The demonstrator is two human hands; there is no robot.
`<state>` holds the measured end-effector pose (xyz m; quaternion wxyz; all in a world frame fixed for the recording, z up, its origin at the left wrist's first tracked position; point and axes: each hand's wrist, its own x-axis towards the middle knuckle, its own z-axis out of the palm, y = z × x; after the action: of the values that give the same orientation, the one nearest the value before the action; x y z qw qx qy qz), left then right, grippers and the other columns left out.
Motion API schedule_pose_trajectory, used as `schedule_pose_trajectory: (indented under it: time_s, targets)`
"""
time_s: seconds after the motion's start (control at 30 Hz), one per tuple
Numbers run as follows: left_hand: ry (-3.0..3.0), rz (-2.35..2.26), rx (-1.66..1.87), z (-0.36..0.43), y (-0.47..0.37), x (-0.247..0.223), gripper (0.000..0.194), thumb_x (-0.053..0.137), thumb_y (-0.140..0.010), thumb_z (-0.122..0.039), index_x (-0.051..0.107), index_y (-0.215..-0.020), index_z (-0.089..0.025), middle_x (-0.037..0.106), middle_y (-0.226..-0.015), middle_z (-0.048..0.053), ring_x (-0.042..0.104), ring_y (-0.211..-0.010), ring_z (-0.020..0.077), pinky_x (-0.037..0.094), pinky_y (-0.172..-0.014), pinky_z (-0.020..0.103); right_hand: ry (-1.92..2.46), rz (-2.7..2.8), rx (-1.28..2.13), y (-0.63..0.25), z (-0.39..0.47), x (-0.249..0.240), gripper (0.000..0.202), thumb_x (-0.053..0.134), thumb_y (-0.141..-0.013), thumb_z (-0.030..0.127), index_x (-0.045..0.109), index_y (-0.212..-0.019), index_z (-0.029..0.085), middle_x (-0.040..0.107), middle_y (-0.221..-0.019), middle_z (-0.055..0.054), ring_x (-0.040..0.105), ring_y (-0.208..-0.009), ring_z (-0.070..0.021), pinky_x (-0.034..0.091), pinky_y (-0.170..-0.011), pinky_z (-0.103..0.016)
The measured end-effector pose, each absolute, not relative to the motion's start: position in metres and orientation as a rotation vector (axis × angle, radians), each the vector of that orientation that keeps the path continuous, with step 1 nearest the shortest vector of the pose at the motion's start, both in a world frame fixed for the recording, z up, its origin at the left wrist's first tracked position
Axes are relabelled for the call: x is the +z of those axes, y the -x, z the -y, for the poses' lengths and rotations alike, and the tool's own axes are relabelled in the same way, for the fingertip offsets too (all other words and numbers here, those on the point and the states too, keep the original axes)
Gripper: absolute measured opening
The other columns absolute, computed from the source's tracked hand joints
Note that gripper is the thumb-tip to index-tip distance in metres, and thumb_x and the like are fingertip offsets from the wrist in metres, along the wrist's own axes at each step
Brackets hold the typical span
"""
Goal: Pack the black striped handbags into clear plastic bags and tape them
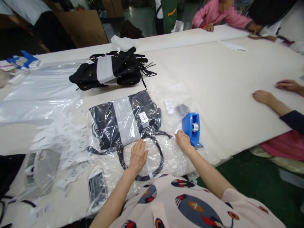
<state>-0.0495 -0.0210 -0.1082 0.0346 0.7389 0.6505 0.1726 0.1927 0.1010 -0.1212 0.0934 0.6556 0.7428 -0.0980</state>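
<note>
A black bag (104, 122) with a pale band round its middle lies inside a clear plastic bag, its looped strap toward me. My left hand (138, 155) rests palm down on the plastic over the strap, fingers extended. My right hand (183, 142) is at the plastic's right side, beside a blue tape dispenser (191, 128). Its fingers are pressed together at a small white piece, too small to make out. A white tag (143, 117) shows on the bagged item.
Several black bags (87, 74) are stacked behind. Clear plastic sheets (45, 88), scattered white labels (59, 142), a phone (98, 186) and another dispenser (39, 171) lie left. Another person's hands (266, 97) rest at right; a person in pink (213, 15) works across the table.
</note>
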Motion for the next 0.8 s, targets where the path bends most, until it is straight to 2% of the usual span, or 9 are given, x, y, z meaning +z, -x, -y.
schedule_pose_trajectory:
  time_s: [0.13, 0.3, 0.43, 0.5, 0.63, 0.8]
  targets:
    - [-2.291, -1.93, 0.609, 0.015, 0.05, -0.111, 0.034, 0.047, -0.085, -0.019, 0.05, -0.119, -0.01, 0.057, -0.119, 0.017, 0.049, -0.116, 0.0295, 0.044, -0.092, 0.044, -1.938, -2.183, -0.255, -0.2, -0.105, -0.118, 0.022, 0.036, -0.09, 0.012, 0.056, -0.096, 0.01, 0.063, -0.093, -0.017, 0.064, -0.083, -0.0221, 0.046, -0.066, -0.027]
    - [-2.274, -1.745, 0.732, 0.004, 0.031, -0.113, 0.024, 0.047, -0.085, -0.017, 0.056, -0.107, -0.013, 0.062, -0.107, 0.013, 0.056, -0.105, 0.0254, 0.048, -0.086, 0.04, -2.019, -2.103, -0.196, -0.207, -0.11, -0.11, 0.029, 0.03, -0.094, 0.021, 0.057, -0.097, 0.01, 0.065, -0.093, -0.016, 0.064, -0.084, -0.0223, 0.045, -0.067, -0.027]
    - [-2.261, -1.589, 0.729, -0.013, 0.007, -0.107, 0.019, 0.048, -0.085, -0.016, 0.059, -0.1, -0.015, 0.064, -0.102, 0.01, 0.058, -0.1, 0.0228, 0.049, -0.084, 0.038, -1.984, -2.092, -0.207, -0.211, -0.11, -0.105, 0.033, 0.025, -0.095, 0.02, 0.056, -0.099, 0.009, 0.065, -0.092, -0.016, 0.063, -0.084, -0.0212, 0.045, -0.068, -0.027]
    - [-2.261, -1.564, 0.691, -0.02, -0.003, -0.104, 0.017, 0.048, -0.085, -0.016, 0.06, -0.097, -0.015, 0.064, -0.1, 0.01, 0.058, -0.097, 0.0223, 0.049, -0.084, 0.038, -1.905, -2.134, -0.24, -0.213, -0.112, -0.104, 0.031, 0.027, -0.093, 0.015, 0.056, -0.102, 0.009, 0.064, -0.096, -0.016, 0.062, -0.086, -0.021, 0.045, -0.07, -0.028]
    - [-2.282, -1.519, 0.573, -0.028, -0.014, -0.103, 0.016, 0.046, -0.086, -0.017, 0.061, -0.093, -0.016, 0.065, -0.096, 0.008, 0.059, -0.092, 0.021, 0.05, -0.081, 0.037, -1.63, -2.315, -0.319, -0.21, -0.129, -0.102, 0.036, 0.034, -0.085, 0.003, 0.052, -0.114, 0.015, 0.055, -0.119, -0.013, 0.056, -0.101, -0.0196, 0.045, -0.078, -0.027]
    - [-2.365, -1.442, 0.641, -0.024, -0.016, -0.11, 0.022, 0.04, -0.089, -0.021, 0.062, -0.089, -0.017, 0.067, -0.092, 0.007, 0.061, -0.086, 0.02, 0.051, -0.076, 0.034, -1.289, -2.399, -0.38, -0.207, -0.159, -0.098, 0.026, 0.04, -0.086, 0.008, 0.06, -0.101, 0.015, 0.059, -0.11, -0.01, 0.055, -0.1, -0.0202, 0.046, -0.076, -0.027]
